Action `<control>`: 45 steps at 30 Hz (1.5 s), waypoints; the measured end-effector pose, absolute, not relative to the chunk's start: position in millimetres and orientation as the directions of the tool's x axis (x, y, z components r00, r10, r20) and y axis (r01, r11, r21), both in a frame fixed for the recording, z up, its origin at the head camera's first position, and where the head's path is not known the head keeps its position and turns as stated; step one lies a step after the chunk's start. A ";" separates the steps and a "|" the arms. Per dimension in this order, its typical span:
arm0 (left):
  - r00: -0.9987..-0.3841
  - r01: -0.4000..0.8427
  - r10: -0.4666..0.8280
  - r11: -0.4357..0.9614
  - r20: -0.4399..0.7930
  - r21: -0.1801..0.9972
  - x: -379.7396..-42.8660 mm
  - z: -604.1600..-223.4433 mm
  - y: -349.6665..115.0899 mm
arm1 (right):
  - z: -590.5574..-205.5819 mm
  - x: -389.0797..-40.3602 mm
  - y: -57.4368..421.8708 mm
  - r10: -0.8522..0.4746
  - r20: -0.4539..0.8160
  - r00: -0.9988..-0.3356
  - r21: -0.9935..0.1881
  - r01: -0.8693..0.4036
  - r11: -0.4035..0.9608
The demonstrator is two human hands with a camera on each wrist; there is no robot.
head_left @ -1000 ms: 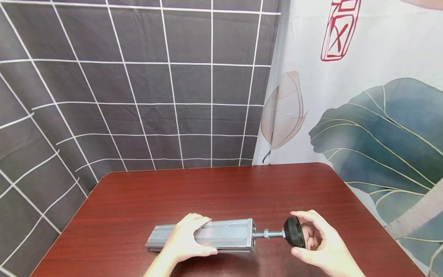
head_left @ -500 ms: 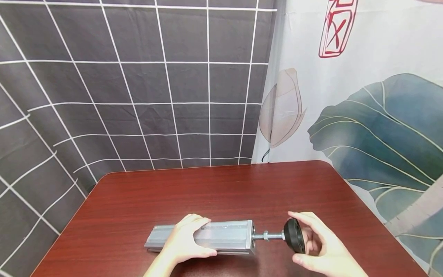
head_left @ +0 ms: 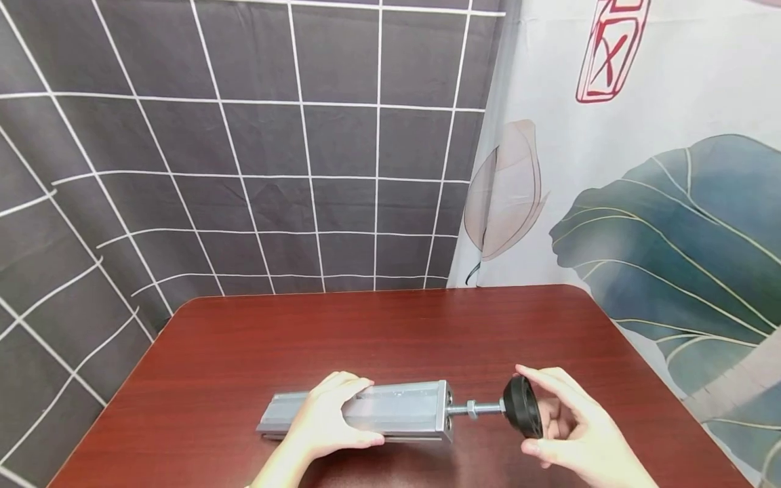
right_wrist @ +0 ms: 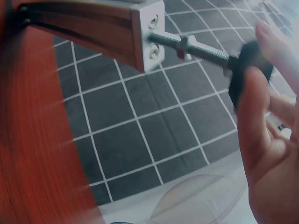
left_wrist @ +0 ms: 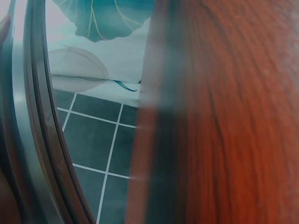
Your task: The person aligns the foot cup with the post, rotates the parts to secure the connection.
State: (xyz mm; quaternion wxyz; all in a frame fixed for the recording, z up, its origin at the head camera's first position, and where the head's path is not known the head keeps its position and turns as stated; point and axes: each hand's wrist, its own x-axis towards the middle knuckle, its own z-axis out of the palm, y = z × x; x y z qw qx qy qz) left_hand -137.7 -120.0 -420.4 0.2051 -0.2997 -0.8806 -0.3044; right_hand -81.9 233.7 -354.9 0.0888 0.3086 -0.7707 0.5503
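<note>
Metal profile [head_left: 405, 408] lies lengthwise across the near part of the red-brown table [head_left: 366, 332], its rod end toward the person's right. Left hand [head_left: 323, 421] grips it around the middle: thumb along the near side, fingers over the top and far side. Likely reason: a broad hold there steadies the long body against twisting.

Rod end seems raised off the tabletop, with backdrop showing beneath it in the right wrist view; this probably gives the round foot room to turn. Whether the far end touches the wood cannot be told.

Threaded rod [head_left: 488, 408] runs from the end plate [head_left: 444, 408], between two screws visible in the right wrist view. Nut [head_left: 471, 409] sits partway along, apart from the plate. How deep the thread goes is hidden.

Black foot [head_left: 520, 407] caps the rod's outer end, its wide side facing the right palm. Right hand [head_left: 573, 428] pinches its rim, thumb below and forefinger above, the other fingers curled behind. Holding by the wide rim, on the rod's axis, would suit turning: more leverage than on the thin rod.
</note>
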 end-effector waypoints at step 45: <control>-0.719 0.677 0.397 0.588 0.570 0.443 -143.4 -413.6 -131.9 | -340.5 -90.1 210.5 -0.331 0.568 -0.753 -0.767 -0.631 0.117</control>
